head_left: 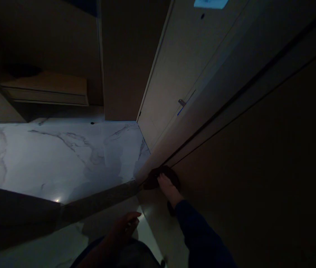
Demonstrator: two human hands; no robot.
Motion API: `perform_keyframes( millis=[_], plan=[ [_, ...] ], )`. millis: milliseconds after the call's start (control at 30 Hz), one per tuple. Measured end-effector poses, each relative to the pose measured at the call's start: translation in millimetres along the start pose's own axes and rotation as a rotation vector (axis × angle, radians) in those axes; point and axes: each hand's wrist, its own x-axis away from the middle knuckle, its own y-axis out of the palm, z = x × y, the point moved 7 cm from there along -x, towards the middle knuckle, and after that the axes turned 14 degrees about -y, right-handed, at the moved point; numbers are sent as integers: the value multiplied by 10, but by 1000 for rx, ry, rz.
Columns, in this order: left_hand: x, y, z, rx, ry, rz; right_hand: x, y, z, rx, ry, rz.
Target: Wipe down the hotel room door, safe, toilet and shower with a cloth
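My right hand (168, 185) reaches out in a dark blue sleeve and presses on a dark, reddish-brown cloth-like thing (176, 176). That thing lies against the brown panel (216, 171) on the right, close to its lower edge; its exact kind is hard to make out in the dimness. The fingers rest on top of it, bent round it. Lower down, near my body, hangs my left hand (128, 225), loosely curled, with a gap between thumb and fingers. Nothing shows in it, though shadow covers the palm.
A pale door (171, 74) with a metal handle (182, 102) stands ahead. White marbled floor (71, 149) spreads to the left, crossed by a dark threshold strip (99, 201). A wooden drawer unit (46, 87) sits in a recess at upper left. The room is dim.
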Motion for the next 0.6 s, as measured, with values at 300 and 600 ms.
perform_keyframes(
  millis=[300, 600],
  plan=[
    [-289, -174, 14, -18, -5, 6, 374, -843, 523, 94, 90, -154],
    [-569, 77, 228, -33, 57, -110, 1252, -2926, 1073, 449, 732, 385]
  ],
)
